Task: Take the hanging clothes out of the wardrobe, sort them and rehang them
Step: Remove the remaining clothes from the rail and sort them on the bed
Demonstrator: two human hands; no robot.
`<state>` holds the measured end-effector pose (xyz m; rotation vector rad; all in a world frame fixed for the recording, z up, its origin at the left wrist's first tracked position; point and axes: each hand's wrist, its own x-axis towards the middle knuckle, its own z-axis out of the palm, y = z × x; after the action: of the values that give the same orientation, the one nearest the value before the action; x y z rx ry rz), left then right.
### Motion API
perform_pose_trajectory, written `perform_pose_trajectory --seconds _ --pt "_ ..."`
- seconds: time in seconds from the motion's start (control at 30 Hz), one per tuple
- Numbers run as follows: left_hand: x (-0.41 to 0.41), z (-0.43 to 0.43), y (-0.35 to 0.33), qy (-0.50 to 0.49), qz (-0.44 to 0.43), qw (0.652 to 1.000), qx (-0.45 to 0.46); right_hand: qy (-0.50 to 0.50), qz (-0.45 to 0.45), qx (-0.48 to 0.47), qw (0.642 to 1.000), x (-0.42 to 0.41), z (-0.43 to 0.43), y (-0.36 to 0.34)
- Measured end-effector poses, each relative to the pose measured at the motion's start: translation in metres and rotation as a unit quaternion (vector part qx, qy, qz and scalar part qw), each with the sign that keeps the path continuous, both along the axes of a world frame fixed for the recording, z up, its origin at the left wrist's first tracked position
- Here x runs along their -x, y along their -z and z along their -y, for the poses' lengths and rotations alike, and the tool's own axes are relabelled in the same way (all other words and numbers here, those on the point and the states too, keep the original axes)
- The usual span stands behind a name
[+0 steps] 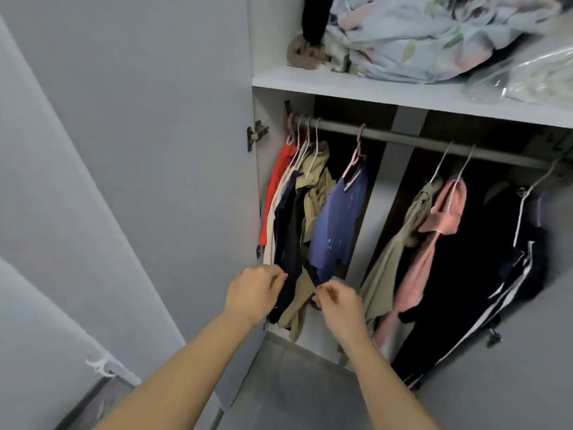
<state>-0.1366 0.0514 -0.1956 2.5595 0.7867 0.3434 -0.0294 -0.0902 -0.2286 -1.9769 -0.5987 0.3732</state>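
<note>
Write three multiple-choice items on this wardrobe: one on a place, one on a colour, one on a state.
1. Where on the rail does the orange-red garment hang? A far left; B middle; C far right.
2. The blue T-shirt has a hanger that is: A black; B pink; C green.
3. The wardrobe door is: A closed; B missing; C open.
Answers: A, it is the first garment from the left; B, its pink hook and arm show above the collar; C, it stands swung out from its hinge.
</note>
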Motion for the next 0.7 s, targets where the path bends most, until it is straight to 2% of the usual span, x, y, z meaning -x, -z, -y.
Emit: perform_pose_trajectory --seconds 0.17,0.37,0.57,0.7 --pt "-0.035 -0.021 0.018 0.058 0.028 0.998 0.011 0.077 0.025 -0.008 0.997 -0.014 0.008 0.004" --pt "-0.098 0.012 0.019 0.142 0.05 0.989 0.003 0.197 0.018 -0.024 0.98 -0.052 0.051 0.015" --pt "-0.189 0.031 0.022 0.18 0.081 0.98 -0.011 0.235 0.017 -0.05 0.97 -0.128 0.067 0.015" --pt "-0.25 0.036 0.02 0.182 0.104 0.977 0.028 0.209 0.015 -0.039 0.977 -0.189 0.072 0.013"
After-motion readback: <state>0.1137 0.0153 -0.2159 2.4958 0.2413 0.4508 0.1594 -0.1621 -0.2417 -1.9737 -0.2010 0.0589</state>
